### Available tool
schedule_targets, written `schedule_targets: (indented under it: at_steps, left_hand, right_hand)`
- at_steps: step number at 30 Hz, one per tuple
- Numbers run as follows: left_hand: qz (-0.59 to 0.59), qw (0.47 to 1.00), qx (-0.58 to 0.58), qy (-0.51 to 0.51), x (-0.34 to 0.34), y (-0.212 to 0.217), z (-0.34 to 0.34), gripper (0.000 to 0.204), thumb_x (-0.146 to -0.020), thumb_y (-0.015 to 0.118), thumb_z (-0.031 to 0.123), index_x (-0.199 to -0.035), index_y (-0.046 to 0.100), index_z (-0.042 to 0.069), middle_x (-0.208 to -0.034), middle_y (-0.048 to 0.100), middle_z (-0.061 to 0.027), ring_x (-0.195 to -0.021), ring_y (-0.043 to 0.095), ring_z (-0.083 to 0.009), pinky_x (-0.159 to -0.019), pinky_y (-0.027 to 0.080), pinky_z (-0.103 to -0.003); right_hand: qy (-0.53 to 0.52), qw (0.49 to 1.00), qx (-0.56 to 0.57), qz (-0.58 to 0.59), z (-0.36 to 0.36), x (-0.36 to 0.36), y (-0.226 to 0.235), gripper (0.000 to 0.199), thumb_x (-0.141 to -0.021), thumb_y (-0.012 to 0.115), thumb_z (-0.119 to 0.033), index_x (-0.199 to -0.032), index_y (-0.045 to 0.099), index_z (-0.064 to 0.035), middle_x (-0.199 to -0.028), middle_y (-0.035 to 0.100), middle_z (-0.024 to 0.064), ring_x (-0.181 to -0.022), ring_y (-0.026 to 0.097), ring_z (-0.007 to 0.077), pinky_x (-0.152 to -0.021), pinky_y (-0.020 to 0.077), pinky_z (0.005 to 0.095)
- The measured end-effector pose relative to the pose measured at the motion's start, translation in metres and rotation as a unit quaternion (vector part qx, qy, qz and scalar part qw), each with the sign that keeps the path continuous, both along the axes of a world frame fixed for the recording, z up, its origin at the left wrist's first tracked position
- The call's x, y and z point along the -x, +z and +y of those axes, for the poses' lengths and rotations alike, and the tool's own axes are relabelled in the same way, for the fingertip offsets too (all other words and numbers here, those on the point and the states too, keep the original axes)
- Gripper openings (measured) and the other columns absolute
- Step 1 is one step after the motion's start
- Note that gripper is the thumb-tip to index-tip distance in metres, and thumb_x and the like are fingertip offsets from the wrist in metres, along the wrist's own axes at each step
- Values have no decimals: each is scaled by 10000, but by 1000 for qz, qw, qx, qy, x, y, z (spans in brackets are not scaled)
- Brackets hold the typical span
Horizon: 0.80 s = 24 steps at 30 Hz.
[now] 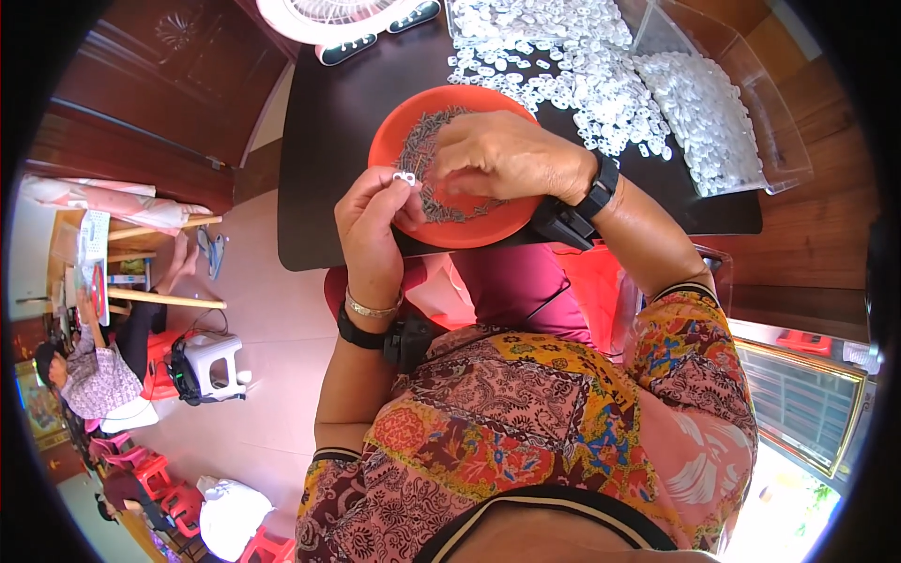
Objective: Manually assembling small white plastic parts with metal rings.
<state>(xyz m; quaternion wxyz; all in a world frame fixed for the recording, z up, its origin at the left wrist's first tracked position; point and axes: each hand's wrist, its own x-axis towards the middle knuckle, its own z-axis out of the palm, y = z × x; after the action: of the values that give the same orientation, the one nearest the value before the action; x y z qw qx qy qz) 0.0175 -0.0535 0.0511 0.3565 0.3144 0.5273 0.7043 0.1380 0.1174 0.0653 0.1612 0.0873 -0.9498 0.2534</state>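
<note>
Between the thumb and fingers of my left hand (368, 211) is a small white plastic piece with holes (404, 177), held at the near left side of an orange-red bowl (383, 141). Many small grey screws (441, 208) lie loose in that bowl. My right hand (497, 152) is over the bowl, close to the white piece, its fingers bent down and drawn together. Whatever is in those fingertips is hidden and slightly blurred.
Loose white plastic pieces (601, 108) spread over the dark table (319, 169), beside a clear bin (788, 169) full of them. A white fan (324, 19) stands at the far left. Another person (108, 380) sits off to the left, near a white stool (214, 364).
</note>
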Motion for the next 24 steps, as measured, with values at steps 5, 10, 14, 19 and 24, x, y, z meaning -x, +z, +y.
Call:
schedule_targets:
  at_steps: [5,10,14,19,24]
  left_hand:
    - [-12,1000,-4,-5,0,-2,1,157,-886,511,90,-812,612,-5,-658,577,-29,-567,520,-78,-539,388,-201]
    - [-16,1000,-5,-5,0,-3,-1,150,-881,519,85,-805,611,-6,-652,574,-26,-566,516,-74,-530,386,-196]
    - [-11,1000,2,-1,0,-3,-1,148,-879,521,84,-805,611,-7,-649,572,-25,-565,513,-72,-531,386,-196]
    - [-2,1000,4,-6,0,-2,-1,149,-877,527,85,-803,615,-9,-646,571,-22,-565,508,-68,-532,384,-197]
    - [4,1000,7,2,-2,-2,0,150,-877,527,84,-813,622,-12,-644,570,-20,-561,496,-66,-527,377,-200]
  right_hand:
    - [-6,998,-45,-43,-8,6,-15,151,-755,666,-108,-897,625,-80,-879,567,71,-875,584,288,-719,495,391]
    - [-34,993,-114,-21,-13,5,-12,122,-750,641,-110,-851,612,-48,-859,569,84,-868,581,299,-710,499,387]
    - [-50,984,-167,-42,-15,2,-5,111,-756,625,-116,-824,604,-31,-867,583,88,-865,582,298,-712,500,390]
    - [-68,972,-187,-122,-18,1,-2,129,-743,601,-121,-812,594,-12,-860,599,115,-847,585,299,-713,499,400]
    - [-100,979,-164,-65,-12,1,-11,152,-736,590,-107,-852,599,-9,-848,622,130,-836,607,313,-716,500,408]
